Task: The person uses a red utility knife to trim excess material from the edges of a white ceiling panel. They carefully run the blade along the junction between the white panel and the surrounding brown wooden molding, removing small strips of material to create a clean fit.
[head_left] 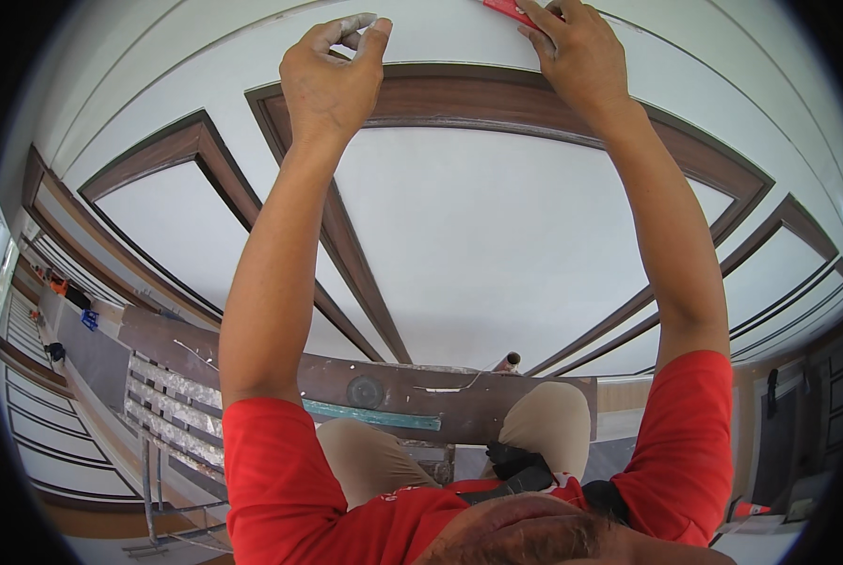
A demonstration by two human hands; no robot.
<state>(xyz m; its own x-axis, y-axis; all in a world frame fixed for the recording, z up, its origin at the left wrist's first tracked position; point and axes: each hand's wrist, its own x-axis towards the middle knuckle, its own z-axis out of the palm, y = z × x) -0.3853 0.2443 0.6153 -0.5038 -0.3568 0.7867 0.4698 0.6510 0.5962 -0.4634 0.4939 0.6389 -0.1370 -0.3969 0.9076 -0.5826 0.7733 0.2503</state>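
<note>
Both my arms are raised to a white panelled wall (478,226) with brown moulding (459,94). My right hand (581,61) grips a red flat tool (508,11) at the top of the view, near the white surface above the moulding. My left hand (332,75) is also up there, left of it, with curled fingers coated in pale residue; whatever they may hold is too hidden to make out.
A brown plank (365,377) below me bears a long teal strip (374,414), beside a pale slatted platform (172,405) and metal frame (153,490). An upright tube end (508,363) stands by the wall. Another person (73,292) in orange is at the far left.
</note>
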